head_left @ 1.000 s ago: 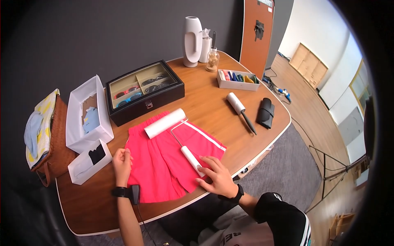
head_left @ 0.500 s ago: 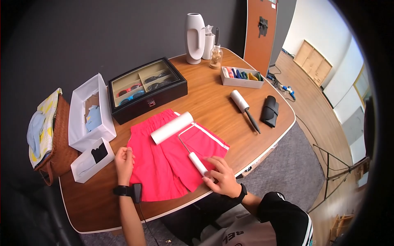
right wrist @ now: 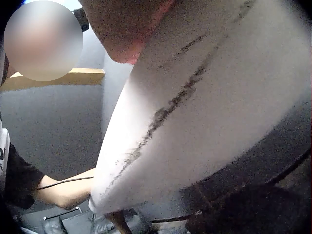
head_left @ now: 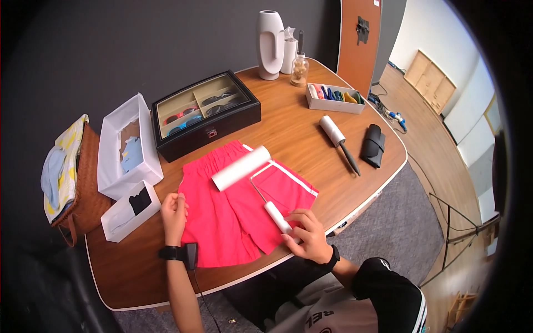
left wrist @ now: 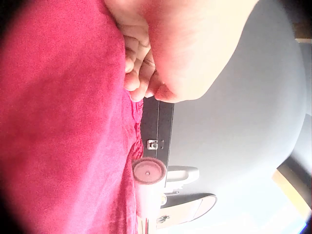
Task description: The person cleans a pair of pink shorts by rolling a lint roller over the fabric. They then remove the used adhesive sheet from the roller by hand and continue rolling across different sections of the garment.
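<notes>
Pink shorts (head_left: 222, 222) with a white side stripe lie spread on the wooden table. Across their upper part rests the white roll of a lint roller (head_left: 241, 168), slightly blurred, its wire frame running down to a white handle (head_left: 277, 217). My right hand (head_left: 311, 237) holds the handle's lower end between thumb and fingers. At the left edge of the shorts rests my left hand (head_left: 174, 215), fingers loosely curled. In the left wrist view its fingertips (left wrist: 134, 80) touch the cloth, and the roll's round end (left wrist: 149, 171) stands beyond.
A black glasses case (head_left: 208, 114) sits behind the shorts, two white boxes (head_left: 103, 161) and a woven bag (head_left: 91, 194) left. On the right are another lint roller (head_left: 333, 132), a black pouch (head_left: 373, 145) and a sock box (head_left: 336, 102). A white vase (head_left: 270, 47) stands behind.
My right hand has drawn the lint roller slightly down the shorts toward the body. The left hand keeps its place at the edge. The head view has shifted a little.
</notes>
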`<act>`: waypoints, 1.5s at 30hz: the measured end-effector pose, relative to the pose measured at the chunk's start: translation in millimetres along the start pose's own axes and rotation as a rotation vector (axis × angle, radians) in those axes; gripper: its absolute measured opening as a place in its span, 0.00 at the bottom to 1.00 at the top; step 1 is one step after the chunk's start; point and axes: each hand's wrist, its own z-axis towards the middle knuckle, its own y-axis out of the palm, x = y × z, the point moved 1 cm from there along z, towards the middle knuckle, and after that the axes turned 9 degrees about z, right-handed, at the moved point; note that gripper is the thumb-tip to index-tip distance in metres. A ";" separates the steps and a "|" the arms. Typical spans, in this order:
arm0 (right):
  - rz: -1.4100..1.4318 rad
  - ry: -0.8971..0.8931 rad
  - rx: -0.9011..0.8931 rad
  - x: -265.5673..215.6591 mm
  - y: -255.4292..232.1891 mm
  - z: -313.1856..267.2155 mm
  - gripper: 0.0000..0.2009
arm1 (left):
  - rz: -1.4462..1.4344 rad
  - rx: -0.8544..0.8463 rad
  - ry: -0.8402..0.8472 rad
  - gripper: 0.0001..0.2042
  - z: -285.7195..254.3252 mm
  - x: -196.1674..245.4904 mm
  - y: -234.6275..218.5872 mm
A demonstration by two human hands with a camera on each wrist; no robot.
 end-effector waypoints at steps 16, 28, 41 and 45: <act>-0.126 0.126 -0.071 -11.3 1.7 15.6 0.19 | -0.008 0.013 -0.012 0.09 -1.3 0.1 -0.1; -0.026 0.024 0.002 -4.5 0.2 0.7 0.10 | -0.006 0.003 0.012 0.09 1.2 -6.2 0.0; -0.109 0.116 -0.054 -10.6 2.1 13.0 0.14 | -0.007 0.016 0.010 0.09 -2.8 -2.8 -0.1; -0.118 0.129 -0.041 -11.1 3.7 13.2 0.13 | -0.033 0.011 0.007 0.09 -1.3 -3.8 -0.2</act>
